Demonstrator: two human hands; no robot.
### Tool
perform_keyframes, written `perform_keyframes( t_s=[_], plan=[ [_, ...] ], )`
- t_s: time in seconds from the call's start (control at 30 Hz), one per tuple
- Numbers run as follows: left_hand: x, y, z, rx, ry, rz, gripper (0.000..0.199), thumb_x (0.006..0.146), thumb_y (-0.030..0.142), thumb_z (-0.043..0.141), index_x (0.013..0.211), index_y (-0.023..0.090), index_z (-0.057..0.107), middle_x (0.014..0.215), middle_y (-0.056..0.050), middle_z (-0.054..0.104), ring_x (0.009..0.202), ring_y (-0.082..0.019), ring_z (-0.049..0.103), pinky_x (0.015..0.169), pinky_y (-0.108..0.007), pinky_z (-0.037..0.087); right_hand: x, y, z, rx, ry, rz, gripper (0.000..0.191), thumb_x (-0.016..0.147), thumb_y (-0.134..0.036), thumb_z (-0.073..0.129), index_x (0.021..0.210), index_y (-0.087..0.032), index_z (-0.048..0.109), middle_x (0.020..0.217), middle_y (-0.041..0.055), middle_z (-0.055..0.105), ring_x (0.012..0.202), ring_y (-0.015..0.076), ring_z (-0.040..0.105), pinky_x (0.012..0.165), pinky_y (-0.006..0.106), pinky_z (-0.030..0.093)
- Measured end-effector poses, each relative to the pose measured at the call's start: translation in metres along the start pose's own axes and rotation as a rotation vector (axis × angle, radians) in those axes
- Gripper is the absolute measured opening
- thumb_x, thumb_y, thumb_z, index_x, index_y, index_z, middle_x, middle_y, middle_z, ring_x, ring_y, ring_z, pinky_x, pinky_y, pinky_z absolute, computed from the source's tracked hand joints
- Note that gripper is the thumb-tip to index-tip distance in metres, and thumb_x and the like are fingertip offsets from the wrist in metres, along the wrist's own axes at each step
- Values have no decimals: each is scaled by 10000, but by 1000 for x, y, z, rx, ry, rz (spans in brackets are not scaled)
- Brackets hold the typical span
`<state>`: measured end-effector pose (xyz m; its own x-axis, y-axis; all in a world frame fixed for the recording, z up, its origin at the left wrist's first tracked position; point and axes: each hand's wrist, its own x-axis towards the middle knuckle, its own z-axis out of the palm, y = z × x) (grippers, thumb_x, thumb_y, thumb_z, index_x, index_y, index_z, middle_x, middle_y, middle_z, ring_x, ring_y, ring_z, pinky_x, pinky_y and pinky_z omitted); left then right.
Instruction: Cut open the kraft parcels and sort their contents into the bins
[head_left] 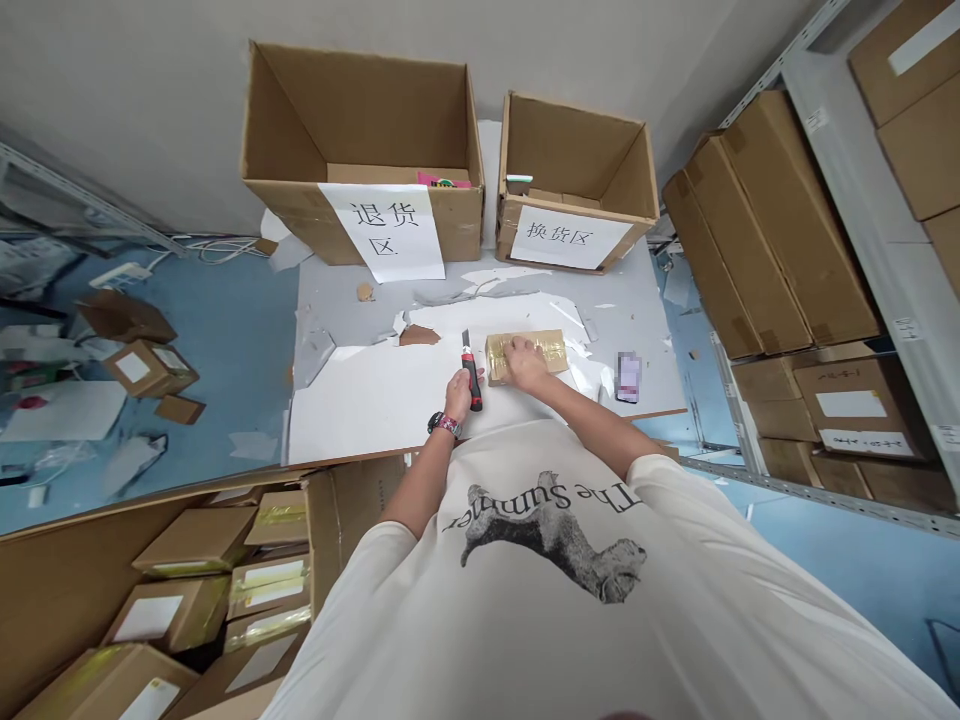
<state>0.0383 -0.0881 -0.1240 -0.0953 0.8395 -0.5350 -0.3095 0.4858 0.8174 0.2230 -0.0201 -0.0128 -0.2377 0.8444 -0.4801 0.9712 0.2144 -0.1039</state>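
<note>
A red and black utility knife [471, 375], its blade pointing away from me, is in my left hand [458, 392], whose fingers are wrapped round the handle. Just right of it, a small taped cardboard parcel [551, 350] lies on the white paper covering the table [360, 405]. My right hand [525, 362] rests on top of the parcel near its left end, fingers bent against the tape. The knife blade and the parcel are apart. How firmly the right fingers grip the parcel cannot be made out.
Two open cardboard boxes with paper signs, a larger one [285, 210] and a smaller one [637, 215], stand at the table's back. A phone [628, 378] lies on the right. Parcels fill a large carton [325, 530] at lower left. Shelves [817, 120] with boxes stand right.
</note>
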Motion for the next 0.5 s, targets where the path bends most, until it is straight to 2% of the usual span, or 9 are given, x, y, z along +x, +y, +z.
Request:
perform_keyframes(
  t_s=[0.1, 0.23, 0.37, 0.5],
  plan=[
    [1, -3, 7, 9, -40, 30, 472, 1068, 709, 722, 1100, 238, 729, 1291, -177, 896, 1257, -326, 839, 1197, -488, 600, 3, 1, 0, 10, -11, 0, 649, 983, -373, 909, 1575, -213, 697, 1694, 225, 594, 1533, 427, 600, 1265, 586, 553],
    [2, -6, 16, 70, -38, 65, 427, 1107, 658, 652, 1023, 246, 728, 1244, -172, 889, 1262, -300, 821, 1260, -477, 563, 6, 1, -1, 25, -21, 5, 610, 947, -403, 948, 1487, -182, 766, 1693, 242, 573, 1494, 439, 639, 1240, 576, 580],
    [4, -7, 17, 92, -44, 43, 416, 1104, 656, 633, 1004, 261, 719, 1184, -157, 889, 1225, -294, 816, 1238, -472, 578, 10, -6, -4, 32, -31, 44, 545, 961, -496, 932, 1424, -240, 803, 1690, 207, 578, 1482, 444, 647, 1254, 617, 570],
    [6, -8, 14, 128, -59, 76, 402, 1083, 647, 647, 950, 276, 726, 1164, -135, 890, 1247, -298, 795, 1267, -476, 558, 15, -19, -4, 72, -37, 135, 597, 971, -615, 907, 1420, -234, 806, 1702, 228, 551, 1523, 486, 601, 1267, 688, 544]
  ],
)
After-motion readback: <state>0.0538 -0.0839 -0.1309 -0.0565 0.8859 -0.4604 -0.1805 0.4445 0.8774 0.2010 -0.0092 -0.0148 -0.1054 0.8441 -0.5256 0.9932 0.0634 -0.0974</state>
